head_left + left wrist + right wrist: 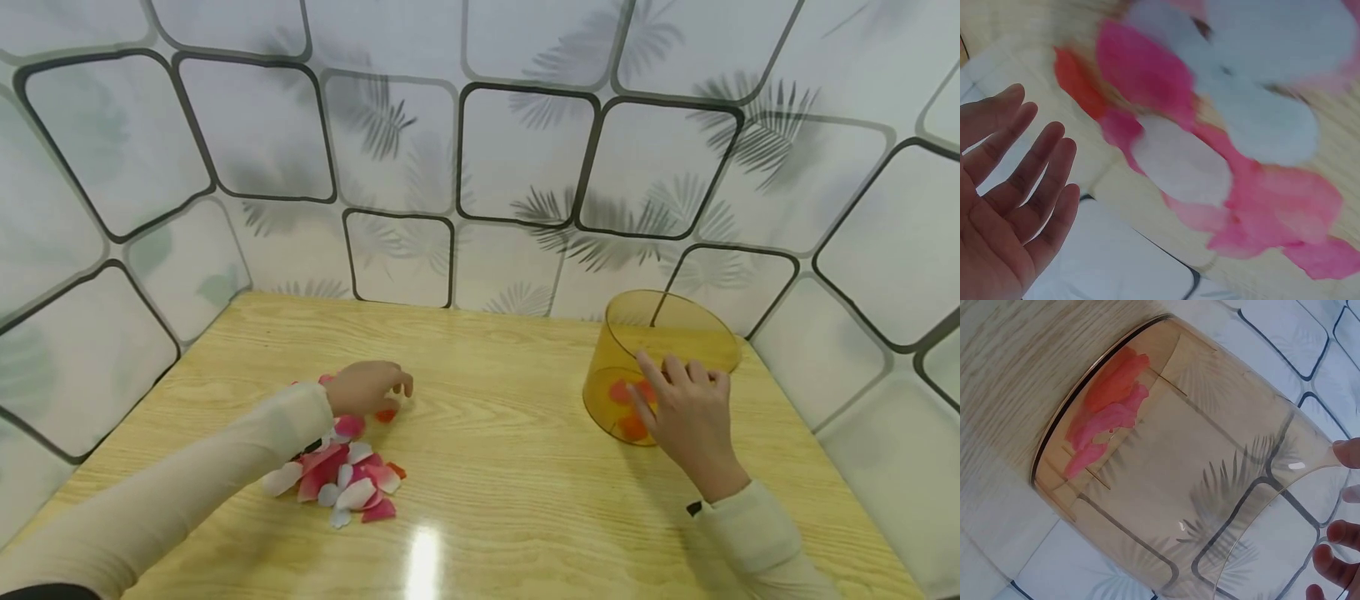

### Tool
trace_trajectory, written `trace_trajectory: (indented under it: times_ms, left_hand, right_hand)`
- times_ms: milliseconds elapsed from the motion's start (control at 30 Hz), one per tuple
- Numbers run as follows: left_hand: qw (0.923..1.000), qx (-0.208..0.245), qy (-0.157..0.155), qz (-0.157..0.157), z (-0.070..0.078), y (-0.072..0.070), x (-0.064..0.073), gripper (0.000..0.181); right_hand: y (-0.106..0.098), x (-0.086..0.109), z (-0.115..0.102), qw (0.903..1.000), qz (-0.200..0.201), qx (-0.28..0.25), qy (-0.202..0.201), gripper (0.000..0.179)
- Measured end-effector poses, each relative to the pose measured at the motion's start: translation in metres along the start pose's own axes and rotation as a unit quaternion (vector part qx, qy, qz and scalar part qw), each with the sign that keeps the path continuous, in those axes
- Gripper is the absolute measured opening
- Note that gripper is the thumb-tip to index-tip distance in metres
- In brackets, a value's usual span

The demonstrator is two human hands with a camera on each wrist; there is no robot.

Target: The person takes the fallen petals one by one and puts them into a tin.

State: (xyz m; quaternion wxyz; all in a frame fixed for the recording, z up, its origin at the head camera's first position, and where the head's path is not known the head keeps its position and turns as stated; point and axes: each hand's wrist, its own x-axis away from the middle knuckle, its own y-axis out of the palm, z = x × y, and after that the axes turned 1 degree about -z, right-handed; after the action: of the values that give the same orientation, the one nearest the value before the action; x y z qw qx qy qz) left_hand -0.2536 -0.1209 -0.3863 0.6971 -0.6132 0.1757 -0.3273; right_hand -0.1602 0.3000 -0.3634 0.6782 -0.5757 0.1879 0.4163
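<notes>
Above the pile of loose flower petals [352,483], pink, white and red, my left hand [369,388] hovers with relaxed fingers and nothing in them. A red petal [386,415] lies just under its fingertips in the head view. The left wrist view shows the palm and separated fingers [1047,209] beside blurred petals [1182,162]. On the right, a clear amber cylindrical container [600,379] stands upright, with red and pink petals [1110,403] on its bottom. My right hand [693,421] is at the container's near right side, fingers spread near its rim; firm contact is hard to tell.
The light wood-grain table [487,425] stretches between the petal pile and the container. Walls [405,258] with a rounded-square and leaf pattern rise behind and along both sides. A glare spot [423,562] shows near the front.
</notes>
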Motion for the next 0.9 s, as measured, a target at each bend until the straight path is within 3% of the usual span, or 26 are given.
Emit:
trace_trajectory:
  times_ms: [233, 400, 900]
  left_hand:
    - [0.9997, 0.019, -0.01, -0.015, -0.015, -0.004, 0.006, 0.021]
    - [0.9997, 0.015, -0.002, -0.019, -0.012, -0.001, 0.005, 0.021]
    - [0.9988, 0.021, -0.019, -0.039, -0.004, -0.002, 0.002, 0.015]
  right_hand:
    - [-0.001, -0.001, 0.001, 1.0, 0.005, 0.0, -0.001, 0.046]
    - [-0.001, -0.002, 0.0, 1.0, -0.002, 0.0, 0.0, 0.046]
    - [0.0, -0.001, -0.001, 1.0, -0.001, -0.004, 0.007, 0.05]
